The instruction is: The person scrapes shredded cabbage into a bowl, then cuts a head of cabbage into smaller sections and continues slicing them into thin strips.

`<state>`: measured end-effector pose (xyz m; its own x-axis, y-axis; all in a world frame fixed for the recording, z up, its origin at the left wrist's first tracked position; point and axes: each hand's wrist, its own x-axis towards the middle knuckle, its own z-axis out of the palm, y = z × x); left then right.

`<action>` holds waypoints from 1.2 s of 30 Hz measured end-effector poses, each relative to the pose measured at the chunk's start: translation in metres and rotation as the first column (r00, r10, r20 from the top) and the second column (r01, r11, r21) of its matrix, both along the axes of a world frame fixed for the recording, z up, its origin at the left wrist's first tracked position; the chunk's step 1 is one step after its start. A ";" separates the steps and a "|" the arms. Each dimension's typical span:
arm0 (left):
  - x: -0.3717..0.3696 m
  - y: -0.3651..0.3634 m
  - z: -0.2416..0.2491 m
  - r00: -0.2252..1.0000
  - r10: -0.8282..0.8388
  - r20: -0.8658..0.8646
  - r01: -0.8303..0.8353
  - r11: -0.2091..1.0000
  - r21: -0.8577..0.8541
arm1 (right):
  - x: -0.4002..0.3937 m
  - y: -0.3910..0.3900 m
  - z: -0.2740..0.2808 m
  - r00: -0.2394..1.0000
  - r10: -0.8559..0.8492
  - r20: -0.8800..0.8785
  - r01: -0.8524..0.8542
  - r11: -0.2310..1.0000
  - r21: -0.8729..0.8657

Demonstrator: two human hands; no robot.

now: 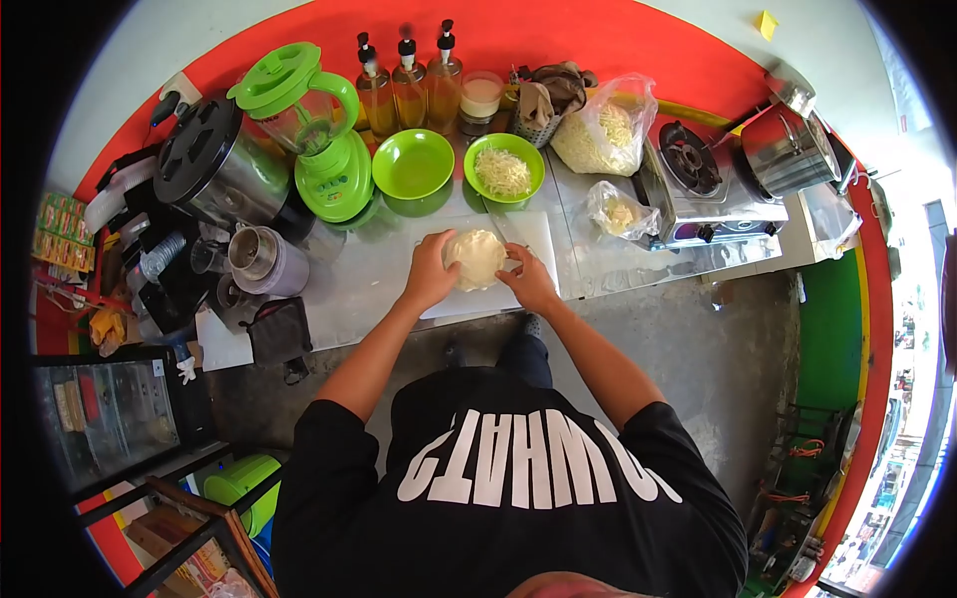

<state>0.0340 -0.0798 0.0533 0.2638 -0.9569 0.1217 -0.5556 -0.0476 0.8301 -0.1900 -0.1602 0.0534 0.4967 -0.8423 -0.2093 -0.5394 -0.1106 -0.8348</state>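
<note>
Dough (476, 258): held on the board (538, 239), desk (359, 289) centre.
Left hand (431, 276): cupped against its left edge.
Right hand (526, 282): fingers pressed at its right edge.
Handling: judged soft, light, easily torn; support at edges.

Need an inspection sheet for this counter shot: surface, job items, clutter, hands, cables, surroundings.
Surface: steel counter with a white cutting board on it.
Job's things: pale round dough piece on the board.
Clutter: empty green bowl; green bowl of shreds; green blender; three pump bottles; two plastic bags; gas stove; steel pot.
Hands: left hand and right hand both touch the dough's sides.
Cables: nothing seen.
Surroundings: red wall, concrete floor.
</note>
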 end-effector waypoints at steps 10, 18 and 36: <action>-0.022 -0.040 -0.006 0.933 -0.076 0.351 0.092 0.995 -0.029 | 0.013 0.000 -0.002 1.000 0.007 -0.013 -0.008 0.997 -0.072; -0.026 -0.032 -0.005 0.927 0.032 0.373 0.062 0.969 -0.238 | 0.020 0.001 0.013 0.999 -0.002 -0.052 0.003 1.000 0.022; -0.012 -0.048 -0.016 0.982 0.063 0.177 -0.029 0.982 -0.188 | 0.035 -0.023 0.032 0.934 0.237 -0.267 -0.279 0.951 -0.132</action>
<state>0.0223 -0.1281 0.0373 0.2646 -0.9010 0.3438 -0.6983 0.0669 0.7127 -0.1554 -0.1830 0.0855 0.6527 -0.7246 -0.2213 -0.6586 -0.3982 -0.6385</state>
